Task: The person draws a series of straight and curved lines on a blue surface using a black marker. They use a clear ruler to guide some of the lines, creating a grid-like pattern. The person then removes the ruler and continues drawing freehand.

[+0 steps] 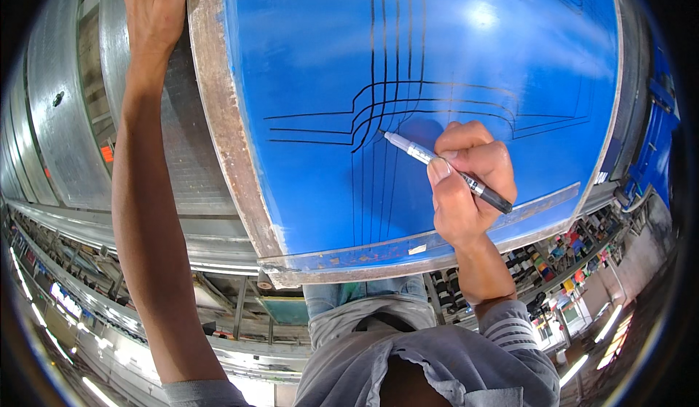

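Observation:
A blue-coated screen [306, 196] in a worn, pale frame [222, 137] fills the upper middle, drawn with black lines that cross and step in bands. My right hand [473, 181] grips a white-barrelled marker [411, 148] with a black end, its tip touching or very near the lines left of the hand. My left hand [153, 10] is at the top left, beside the frame's left edge, fingers apart and partly cut off by the picture's edge. A clear, scuffed strip [546, 203] runs across the screen's lower part.
Long metal panels [51, 130] lie to the left of the screen. Below and right, racks of small coloured items [561, 254] show behind my body, with tube lights beyond. Blue metalwork [648, 159] stands at the far right. A bright glare spot sits on the screen's upper right.

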The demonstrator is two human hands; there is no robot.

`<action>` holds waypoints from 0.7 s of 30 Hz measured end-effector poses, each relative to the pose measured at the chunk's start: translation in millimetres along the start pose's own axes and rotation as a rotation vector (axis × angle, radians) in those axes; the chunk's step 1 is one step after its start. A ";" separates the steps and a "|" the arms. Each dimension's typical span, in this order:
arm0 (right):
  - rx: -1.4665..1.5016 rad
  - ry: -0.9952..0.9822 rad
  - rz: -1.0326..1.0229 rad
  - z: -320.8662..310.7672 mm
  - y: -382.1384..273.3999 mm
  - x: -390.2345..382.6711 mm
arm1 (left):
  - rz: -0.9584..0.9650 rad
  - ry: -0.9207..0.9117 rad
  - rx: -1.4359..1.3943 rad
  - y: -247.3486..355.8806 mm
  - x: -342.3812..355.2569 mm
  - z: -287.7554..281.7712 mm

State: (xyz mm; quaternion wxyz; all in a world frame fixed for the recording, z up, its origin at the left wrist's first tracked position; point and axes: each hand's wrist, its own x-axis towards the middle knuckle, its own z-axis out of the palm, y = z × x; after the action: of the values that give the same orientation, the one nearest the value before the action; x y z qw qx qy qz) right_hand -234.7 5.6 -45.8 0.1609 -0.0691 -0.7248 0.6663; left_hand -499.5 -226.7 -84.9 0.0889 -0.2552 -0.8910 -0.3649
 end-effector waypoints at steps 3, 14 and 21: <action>0.014 -0.016 -0.016 0.1 0.5 1.3 | -0.001 0.002 -0.013 2.7 -0.3 0.5; 0.004 -0.108 -0.074 -1.2 1.5 4.2 | -0.002 0.016 0.053 2.7 -3.0 1.0; 0.006 -0.133 -0.093 -0.4 0.9 7.3 | 0.009 0.003 -0.028 -2.5 -1.9 1.5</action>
State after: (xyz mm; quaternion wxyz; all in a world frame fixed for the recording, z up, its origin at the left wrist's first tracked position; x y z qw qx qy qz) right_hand -241.5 8.4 -45.7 0.1431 0.0096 -0.7345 0.6632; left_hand -499.1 -228.0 -88.1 0.0880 -0.2599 -0.8845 -0.3774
